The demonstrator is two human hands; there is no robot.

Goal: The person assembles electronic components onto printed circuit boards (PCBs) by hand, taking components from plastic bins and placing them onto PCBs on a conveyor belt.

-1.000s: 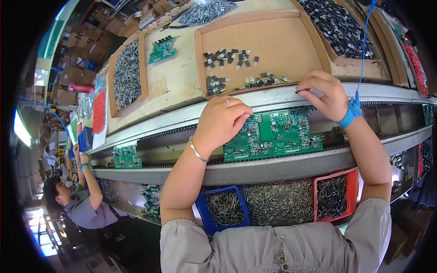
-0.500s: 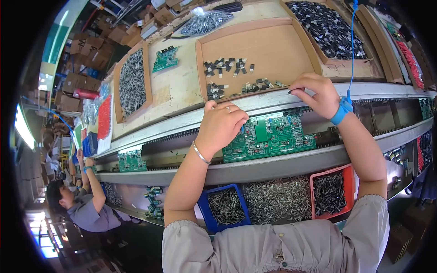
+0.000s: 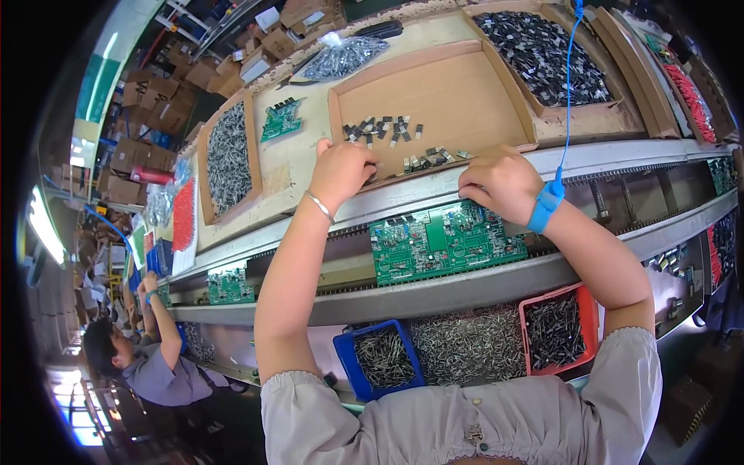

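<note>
L hand [image 3: 341, 172] fingers curled at the cardboard tray [image 3: 434, 101] front lip; grip contents hidden. R hand [image 3: 502, 184] curled over green circuit board [image 3: 446, 242], which lies just below tray, long axis left-right; R nearer.

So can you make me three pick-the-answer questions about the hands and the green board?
1. Where is the green circuit board?
A. between the two metal rails
B. in the red bin
C. on the floor

2. What colour is the strap on the right hand?
A. yellow
B. blue
C. black

3. What is the left hand doing?
A. hanging at the side
B. holding a cup
C. resting at the edge of the cardboard tray

Answers: 1 A, rails run above and below it. 2 B, a blue band circles the wrist. 3 C, its fingers touch the tray's front edge.
</note>
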